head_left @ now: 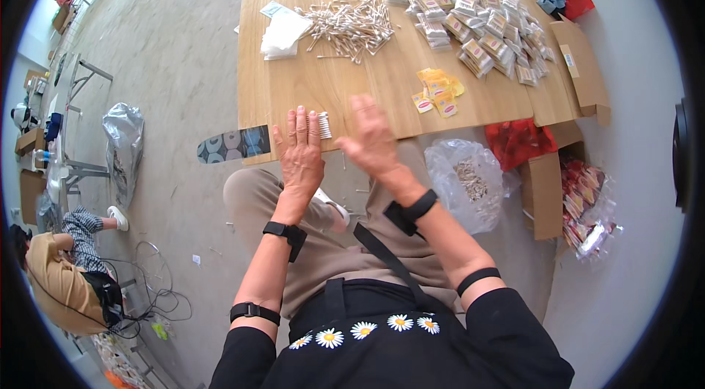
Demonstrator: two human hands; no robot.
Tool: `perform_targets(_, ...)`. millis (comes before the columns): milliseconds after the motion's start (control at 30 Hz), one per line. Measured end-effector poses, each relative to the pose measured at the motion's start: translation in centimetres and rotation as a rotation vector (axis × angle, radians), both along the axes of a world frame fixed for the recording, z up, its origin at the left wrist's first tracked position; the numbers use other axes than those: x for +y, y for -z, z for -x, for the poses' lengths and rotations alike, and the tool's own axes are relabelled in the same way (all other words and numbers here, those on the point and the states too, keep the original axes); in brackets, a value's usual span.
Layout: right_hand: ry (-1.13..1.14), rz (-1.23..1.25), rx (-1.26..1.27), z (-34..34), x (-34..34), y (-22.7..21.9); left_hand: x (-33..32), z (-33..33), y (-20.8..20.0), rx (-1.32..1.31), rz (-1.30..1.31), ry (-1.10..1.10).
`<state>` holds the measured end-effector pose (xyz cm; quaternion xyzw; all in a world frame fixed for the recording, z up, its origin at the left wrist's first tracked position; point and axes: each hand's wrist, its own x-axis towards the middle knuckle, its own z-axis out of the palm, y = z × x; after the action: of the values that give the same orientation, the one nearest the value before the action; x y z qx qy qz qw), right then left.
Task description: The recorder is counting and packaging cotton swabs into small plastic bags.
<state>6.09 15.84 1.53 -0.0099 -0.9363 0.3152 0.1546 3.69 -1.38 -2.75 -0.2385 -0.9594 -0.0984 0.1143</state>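
Note:
My left hand (299, 154) lies flat by the near edge of the wooden table (323, 88), fingers stretched out. Against its right side sits a small, neat row of cotton swabs (324, 125). On the other side of that row is my right hand (373, 141), blurred by motion, with its thumb apart and its fingers extended; I see nothing in it. Farther back lies a loose heap of cotton swabs (352, 27), beside a stack of clear plastic bags (284, 35). Yellow printed cards (440, 91) are scattered to the right of my hands.
Packed swab bags (477, 18) form a large pile at the back right. A patterned strip (233, 145) juts past the table's left corner. Below the right edge are a clear bag of swabs (470, 179) and a cardboard box (543, 198). A person (73, 279) sits at far left.

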Motion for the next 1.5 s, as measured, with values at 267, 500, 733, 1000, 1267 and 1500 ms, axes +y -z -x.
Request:
perform_targets(267, 0.804, -0.119, -0.075, -2.1, 14.6, 0.8, 0.2, -0.3, -1.1, -0.058, 0.029, -0.019)
perform_targets(500, 0.736, -0.03, -0.228, -0.6, 16.2, 0.3, 0.1, -0.3, -1.4, -0.077, 0.048, -0.018)
perform_targets(733, 0.593, -0.081, 0.001, 2.2, 18.1, 2.9, 0.2, -0.3, -1.4, -0.074, 0.046, -0.02)
perform_targets(1000, 0.48, 0.193, -0.029, 2.5, 19.0, 2.9, 0.1, -0.2, -1.1, -0.06, 0.065, -0.03)
perform_targets(1267, 0.659, -0.085, -0.156, 1.8, 16.5, 0.4, 0.1, -0.4, -1.5, -0.093, 0.06, -0.038)
perform_targets(1500, 0.614, 0.113, -0.185, 2.8, 18.2, 1.7, 0.2, -0.4, -1.5, -0.074, 0.064, -0.029)
